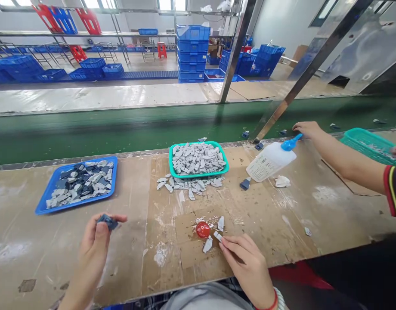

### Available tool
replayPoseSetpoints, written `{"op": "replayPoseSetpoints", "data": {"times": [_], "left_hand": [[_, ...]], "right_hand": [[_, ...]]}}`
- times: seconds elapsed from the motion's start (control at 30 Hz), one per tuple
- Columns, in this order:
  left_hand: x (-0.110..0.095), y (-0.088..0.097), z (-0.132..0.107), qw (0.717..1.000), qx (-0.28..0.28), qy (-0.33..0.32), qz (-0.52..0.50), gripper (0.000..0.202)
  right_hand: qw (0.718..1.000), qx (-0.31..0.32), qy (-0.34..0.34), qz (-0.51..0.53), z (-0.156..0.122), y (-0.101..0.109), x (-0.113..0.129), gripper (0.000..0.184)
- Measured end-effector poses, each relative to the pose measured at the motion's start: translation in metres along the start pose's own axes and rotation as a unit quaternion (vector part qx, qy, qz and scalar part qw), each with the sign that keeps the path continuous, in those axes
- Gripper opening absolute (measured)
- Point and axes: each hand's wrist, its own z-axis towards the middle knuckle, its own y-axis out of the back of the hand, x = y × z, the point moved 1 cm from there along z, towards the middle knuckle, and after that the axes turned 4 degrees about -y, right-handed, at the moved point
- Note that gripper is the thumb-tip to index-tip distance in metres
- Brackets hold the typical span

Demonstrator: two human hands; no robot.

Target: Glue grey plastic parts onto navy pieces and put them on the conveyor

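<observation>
**Q:** What did the left hand (93, 254) have?

**A:** Its grip was closed on a dark blue piece (107, 221), held up just above the table (20, 241).

**Q:** And the right hand (246, 262)?

**A:** Its grip was narrow, on a pale grey piece (218, 236). The fingers partly hid it, but it looked pinched. That piece lay over a cardboard sheet (191, 254), beside a round red cap (202, 229) and two more pale pieces (214, 232).

**Q:** What stood further out?

**A:** A blue tray (56, 189) of mixed dark and grey pieces was to the left. Ahead, a teal tray (198, 175) was heaped with grey pieces, and more lay spilled just in front of it. To the right, a white glue bottle (270, 161) with a blue nozzle lay tilted on its side, with a dark blue piece (245, 184) near it.

**Q:** Anyone else?

**A:** Yes, a co-worker's arm (353, 161) reached in from the right, its hand near the nozzle. Beyond the table ran a green conveyor belt (120, 133).
</observation>
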Motion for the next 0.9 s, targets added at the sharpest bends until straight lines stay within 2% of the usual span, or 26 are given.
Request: {"op": "replayPoseSetpoints", "data": {"times": [0.1, 0.17, 0.23, 0.33, 0.43, 0.5, 0.57, 0.67, 0.77, 0.9], "left_hand": [[0.010, -0.004, -0.029, 0.991, -0.015, 0.044, -0.128, 0.032], [0.010, -0.007, -0.040, 0.987, -0.021, 0.050, -0.152, 0.030], [0.005, -0.013, -0.046, 0.986, -0.001, 0.051, -0.156, 0.030], [-0.005, -0.033, -0.052, 0.984, 0.091, 0.060, -0.141, 0.029], [-0.018, -0.065, -0.055, 0.968, 0.207, 0.058, -0.128, 0.023], [-0.029, -0.088, -0.057, 0.955, 0.267, 0.053, -0.121, 0.019], [-0.041, -0.109, -0.060, 0.943, 0.313, 0.055, -0.102, 0.016], [-0.058, -0.132, -0.062, 0.932, 0.352, 0.043, -0.076, 0.019], [-0.068, -0.144, -0.064, 0.929, 0.363, 0.015, -0.069, 0.021], [-0.068, -0.149, -0.066, 0.938, 0.339, -0.017, -0.066, 0.020]], "right_hand": [[1.000, -0.015, 0.003, -0.021, 0.000, -0.009, 0.007, 0.022], [0.999, -0.009, 0.011, -0.037, 0.001, -0.011, 0.011, 0.025], [0.999, -0.004, 0.009, -0.040, 0.003, -0.008, 0.013, 0.025], [0.999, 0.001, -0.035, -0.003, 0.010, 0.006, 0.008, 0.020], [0.992, 0.022, -0.094, 0.075, 0.019, 0.020, -0.002, 0.016], [0.984, 0.039, -0.103, 0.142, 0.025, 0.027, -0.005, 0.016], [0.976, 0.048, -0.091, 0.192, 0.030, 0.032, -0.001, 0.019], [0.977, 0.030, -0.050, 0.207, 0.036, 0.038, 0.016, 0.019], [0.983, -0.014, -0.006, 0.186, 0.038, 0.041, 0.038, 0.018], [0.982, -0.050, 0.065, 0.172, 0.039, 0.037, 0.056, 0.021]]}}
